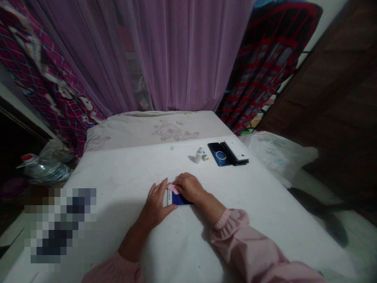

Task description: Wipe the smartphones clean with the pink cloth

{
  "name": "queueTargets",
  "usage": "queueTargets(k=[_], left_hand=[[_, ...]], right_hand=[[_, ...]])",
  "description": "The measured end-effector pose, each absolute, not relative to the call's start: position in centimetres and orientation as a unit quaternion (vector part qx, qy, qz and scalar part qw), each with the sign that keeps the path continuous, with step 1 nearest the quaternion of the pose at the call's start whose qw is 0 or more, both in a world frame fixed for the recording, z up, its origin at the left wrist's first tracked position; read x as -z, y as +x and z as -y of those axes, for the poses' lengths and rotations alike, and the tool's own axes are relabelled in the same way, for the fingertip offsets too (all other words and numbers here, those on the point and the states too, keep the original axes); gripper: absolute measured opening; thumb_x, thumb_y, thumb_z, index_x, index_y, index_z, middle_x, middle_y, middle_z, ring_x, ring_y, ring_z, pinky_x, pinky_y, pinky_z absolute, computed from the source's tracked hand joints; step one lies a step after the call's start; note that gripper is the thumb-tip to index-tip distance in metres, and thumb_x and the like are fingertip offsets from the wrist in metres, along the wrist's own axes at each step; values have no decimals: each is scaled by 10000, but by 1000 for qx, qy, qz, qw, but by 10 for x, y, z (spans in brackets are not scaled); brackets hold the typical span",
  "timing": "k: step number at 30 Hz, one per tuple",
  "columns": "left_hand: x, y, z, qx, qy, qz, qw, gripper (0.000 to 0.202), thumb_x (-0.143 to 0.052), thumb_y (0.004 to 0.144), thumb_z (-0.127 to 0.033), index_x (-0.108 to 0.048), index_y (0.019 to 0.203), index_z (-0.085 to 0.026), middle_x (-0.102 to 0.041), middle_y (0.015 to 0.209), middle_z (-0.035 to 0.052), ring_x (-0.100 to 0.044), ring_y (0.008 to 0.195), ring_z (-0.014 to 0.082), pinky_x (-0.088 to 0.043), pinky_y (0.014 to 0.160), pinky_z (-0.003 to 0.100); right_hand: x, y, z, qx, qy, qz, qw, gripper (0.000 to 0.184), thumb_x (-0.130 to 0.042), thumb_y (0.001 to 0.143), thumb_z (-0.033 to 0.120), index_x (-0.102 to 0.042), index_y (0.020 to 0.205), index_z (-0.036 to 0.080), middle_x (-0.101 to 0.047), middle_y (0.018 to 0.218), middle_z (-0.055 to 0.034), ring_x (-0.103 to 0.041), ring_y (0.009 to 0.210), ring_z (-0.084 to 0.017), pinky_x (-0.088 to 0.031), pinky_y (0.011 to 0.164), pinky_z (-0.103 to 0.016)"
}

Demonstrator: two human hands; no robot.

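A phone (177,199) with a dark blue face lies flat on the white table (123,184) in front of me. My left hand (157,205) rests flat beside its left edge, fingers stretched and holding it steady. My right hand (190,187) is curled over the phone's top, fingers pinched on a small pink cloth (172,188) pressed against the screen. Both sleeves are pink.
Farther back on the right stand a small white bottle (199,155), a dark phone with a ring on its back (219,154) and a white phone stacked on a black one (236,150). A white plastic bag (273,153) lies off the right edge. Purple curtains hang behind.
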State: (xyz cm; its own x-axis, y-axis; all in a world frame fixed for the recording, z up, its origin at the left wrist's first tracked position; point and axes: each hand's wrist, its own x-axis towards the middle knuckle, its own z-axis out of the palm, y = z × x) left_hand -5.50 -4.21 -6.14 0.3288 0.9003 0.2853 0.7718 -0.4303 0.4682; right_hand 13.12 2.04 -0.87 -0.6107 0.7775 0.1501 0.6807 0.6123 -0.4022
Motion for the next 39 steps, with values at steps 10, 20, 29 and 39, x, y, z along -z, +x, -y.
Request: queueTargets(k=[10, 20, 29, 39], left_hand=[[55, -54, 44, -260, 812, -507, 124, 931, -644, 832, -352, -55, 1537, -197, -597, 1354, 148, -519, 1284, 318, -262, 1132, 601], [62, -53, 43, -261, 814, -510, 95, 935, -618, 849, -401, -35, 1538, -160, -597, 1349, 173, -526, 1284, 318, -283, 1120, 586], [57, -53, 45, -262, 812, -512, 104, 912, -614, 858, -369, -33, 1540, -197, -605, 1342, 155, -517, 1291, 320, -273, 1128, 585], [59, -52, 45, -269, 814, -509, 81, 922, -622, 857, -391, -37, 1541, -194, -613, 1329, 144, -538, 1264, 319, -305, 1115, 583]], right_hand=[[27, 239, -17, -127, -491, 841, 188, 172, -664, 866, 202, -785, 972, 262, -722, 843, -50, -621, 793, -186, -449, 703, -292], [18, 139, -17, -130, -436, 872, 184, 176, -659, 862, 188, -779, 990, 209, -736, 902, -66, -622, 843, -192, -457, 777, -294], [31, 222, -11, -147, -501, 825, 216, 206, -636, 877, 212, -769, 1021, 278, -738, 930, -40, -646, 856, -178, -480, 763, -285], [44, 229, 8, -182, -562, 755, 285, 237, -591, 870, 207, -769, 1014, 263, -707, 904, -54, -652, 835, -183, -515, 721, -290]])
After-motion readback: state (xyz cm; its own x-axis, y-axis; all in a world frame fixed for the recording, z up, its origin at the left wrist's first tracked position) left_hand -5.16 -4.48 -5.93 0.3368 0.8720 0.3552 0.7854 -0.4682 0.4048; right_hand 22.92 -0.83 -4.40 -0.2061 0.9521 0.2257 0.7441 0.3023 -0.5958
